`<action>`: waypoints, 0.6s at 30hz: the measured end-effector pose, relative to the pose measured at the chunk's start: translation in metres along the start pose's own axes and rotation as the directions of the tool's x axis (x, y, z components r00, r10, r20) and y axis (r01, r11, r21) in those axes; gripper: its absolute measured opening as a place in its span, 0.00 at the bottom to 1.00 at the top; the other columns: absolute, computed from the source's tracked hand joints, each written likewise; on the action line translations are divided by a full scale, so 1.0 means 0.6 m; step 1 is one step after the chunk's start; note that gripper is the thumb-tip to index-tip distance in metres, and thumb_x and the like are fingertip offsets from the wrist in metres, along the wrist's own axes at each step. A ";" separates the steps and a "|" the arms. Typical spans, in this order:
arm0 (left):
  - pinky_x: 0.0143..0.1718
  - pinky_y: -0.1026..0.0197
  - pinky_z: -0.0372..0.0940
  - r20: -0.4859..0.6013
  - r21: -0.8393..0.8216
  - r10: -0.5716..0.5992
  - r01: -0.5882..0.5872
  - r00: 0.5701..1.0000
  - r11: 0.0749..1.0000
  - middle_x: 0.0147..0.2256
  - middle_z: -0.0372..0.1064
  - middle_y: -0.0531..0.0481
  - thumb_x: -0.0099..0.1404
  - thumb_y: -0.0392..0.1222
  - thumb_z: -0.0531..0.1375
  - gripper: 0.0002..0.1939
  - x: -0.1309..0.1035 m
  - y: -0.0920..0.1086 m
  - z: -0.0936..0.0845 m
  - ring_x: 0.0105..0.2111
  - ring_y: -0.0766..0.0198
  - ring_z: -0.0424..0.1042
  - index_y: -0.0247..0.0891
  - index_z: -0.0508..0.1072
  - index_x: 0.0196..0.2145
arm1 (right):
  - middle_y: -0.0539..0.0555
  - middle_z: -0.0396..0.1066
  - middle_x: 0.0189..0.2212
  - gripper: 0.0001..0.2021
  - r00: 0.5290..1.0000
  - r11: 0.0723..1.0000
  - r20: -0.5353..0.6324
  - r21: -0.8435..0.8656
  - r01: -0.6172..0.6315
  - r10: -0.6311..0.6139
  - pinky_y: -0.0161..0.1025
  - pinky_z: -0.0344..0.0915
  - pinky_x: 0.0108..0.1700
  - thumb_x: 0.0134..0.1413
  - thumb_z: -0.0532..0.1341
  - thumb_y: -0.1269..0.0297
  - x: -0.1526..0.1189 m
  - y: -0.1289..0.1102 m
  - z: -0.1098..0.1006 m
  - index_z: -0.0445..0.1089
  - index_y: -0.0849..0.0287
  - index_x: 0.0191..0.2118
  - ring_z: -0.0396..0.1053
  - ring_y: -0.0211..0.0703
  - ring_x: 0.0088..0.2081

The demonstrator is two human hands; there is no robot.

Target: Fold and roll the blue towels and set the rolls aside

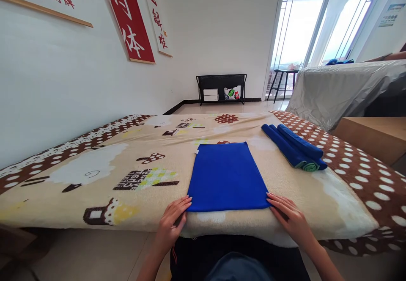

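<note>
A blue towel point(226, 177) lies flat in a near-rectangle on the cream patterned blanket in front of me, a small white tag showing at its far left corner. At the towel's near left corner, my left hand point(173, 216) is closed, its fingertips pressed on the edge. My right hand point(290, 216) is likewise closed on the near right corner, fingers together. The undersides of both corners are hidden. To the right of the towel lie rolled blue towels point(290, 145) side by side, with green showing at one near end.
The blanket point(104, 166) has a brown polka-dot border and drops off at its near edge. A cardboard box point(374, 130) stands at the right. Behind it, a table under a grey cover point(336, 86) has a person's arm over it. A black rack point(221, 87) stands by the wall.
</note>
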State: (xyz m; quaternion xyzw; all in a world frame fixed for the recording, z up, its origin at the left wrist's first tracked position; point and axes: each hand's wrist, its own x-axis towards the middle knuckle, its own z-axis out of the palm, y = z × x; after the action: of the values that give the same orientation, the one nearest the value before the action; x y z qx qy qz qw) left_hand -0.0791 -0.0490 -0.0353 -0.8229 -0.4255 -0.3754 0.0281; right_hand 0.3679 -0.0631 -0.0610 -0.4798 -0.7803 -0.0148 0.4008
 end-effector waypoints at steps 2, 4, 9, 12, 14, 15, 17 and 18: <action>0.56 0.50 0.67 -0.017 -0.017 0.016 -0.017 1.000 1.000 0.56 0.71 0.50 0.69 0.33 0.53 0.21 -0.002 -0.006 -0.003 0.57 0.58 0.69 0.49 0.70 0.56 | 0.50 0.72 0.55 0.15 0.999 1.000 -0.029 0.003 0.031 -0.031 0.52 0.71 0.55 0.63 0.58 0.64 0.000 0.003 -0.001 0.72 0.44 0.54 0.71 0.49 0.55; 0.55 0.51 0.67 -0.041 -0.025 0.040 -0.041 0.998 0.999 0.54 0.73 0.49 0.69 0.32 0.55 0.19 -0.003 -0.010 -0.007 0.56 0.58 0.70 0.46 0.71 0.55 | 0.51 0.73 0.53 0.13 0.996 0.998 -0.063 0.000 0.058 -0.058 0.50 0.71 0.54 0.64 0.59 0.66 0.001 0.006 -0.002 0.74 0.48 0.51 0.72 0.48 0.54; 0.52 0.56 0.68 -0.064 -0.001 0.084 -0.084 0.994 0.996 0.50 0.75 0.50 0.69 0.32 0.56 0.15 0.005 -0.013 -0.022 0.53 0.60 0.72 0.44 0.74 0.50 | 0.51 0.75 0.50 0.10 0.987 0.994 -0.119 -0.028 0.102 -0.105 0.47 0.70 0.51 0.63 0.59 0.69 0.007 0.005 -0.007 0.74 0.52 0.47 0.73 0.46 0.51; 0.52 0.57 0.68 -0.037 0.008 0.089 -0.088 0.995 0.996 0.50 0.76 0.49 0.69 0.32 0.56 0.14 0.007 -0.014 -0.031 0.52 0.60 0.72 0.44 0.74 0.48 | 0.50 0.76 0.47 0.10 0.983 0.991 -0.133 -0.046 0.124 -0.129 0.46 0.69 0.51 0.63 0.59 0.70 0.010 0.000 -0.014 0.73 0.51 0.47 0.73 0.45 0.49; 0.52 0.56 0.67 -0.012 0.004 0.079 -0.078 0.997 0.997 0.49 0.76 0.50 0.70 0.32 0.55 0.14 0.005 -0.014 -0.037 0.52 0.60 0.72 0.44 0.74 0.48 | 0.50 0.77 0.46 0.09 0.983 0.990 -0.126 -0.053 0.131 -0.136 0.45 0.68 0.50 0.63 0.59 0.69 0.008 -0.003 -0.020 0.74 0.51 0.46 0.73 0.45 0.48; 0.53 0.56 0.67 0.002 -0.004 0.072 -0.072 0.997 0.997 0.49 0.76 0.50 0.70 0.32 0.55 0.14 0.003 -0.014 -0.041 0.52 0.60 0.71 0.45 0.74 0.48 | 0.50 0.76 0.46 0.09 0.984 0.990 -0.117 -0.052 0.131 -0.136 0.45 0.68 0.50 0.64 0.59 0.68 0.005 -0.003 -0.024 0.74 0.51 0.45 0.73 0.45 0.48; 0.53 0.55 0.67 0.039 -0.032 0.050 -0.049 0.998 0.998 0.48 0.76 0.50 0.70 0.33 0.55 0.13 -0.001 -0.011 -0.047 0.52 0.60 0.71 0.45 0.74 0.48 | 0.50 0.76 0.47 0.08 0.990 0.993 -0.080 -0.040 0.113 -0.116 0.45 0.68 0.51 0.64 0.59 0.67 -0.002 -0.003 -0.029 0.74 0.51 0.44 0.73 0.45 0.49; 0.54 0.55 0.67 0.061 -0.050 0.037 -0.034 0.997 0.998 0.48 0.76 0.50 0.70 0.34 0.56 0.12 -0.003 -0.009 -0.050 0.52 0.60 0.71 0.45 0.75 0.47 | 0.50 0.75 0.48 0.07 0.994 0.995 -0.058 -0.031 0.095 -0.097 0.44 0.67 0.51 0.64 0.58 0.66 -0.006 -0.002 -0.031 0.73 0.51 0.43 0.72 0.45 0.50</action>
State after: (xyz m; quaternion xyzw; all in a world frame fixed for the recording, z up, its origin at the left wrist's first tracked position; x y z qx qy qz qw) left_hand -0.1012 -0.0575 -0.0163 -0.8420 -0.4022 -0.3594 0.0016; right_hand 0.3789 -0.0740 -0.0501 -0.4466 -0.7899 -0.0593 0.4160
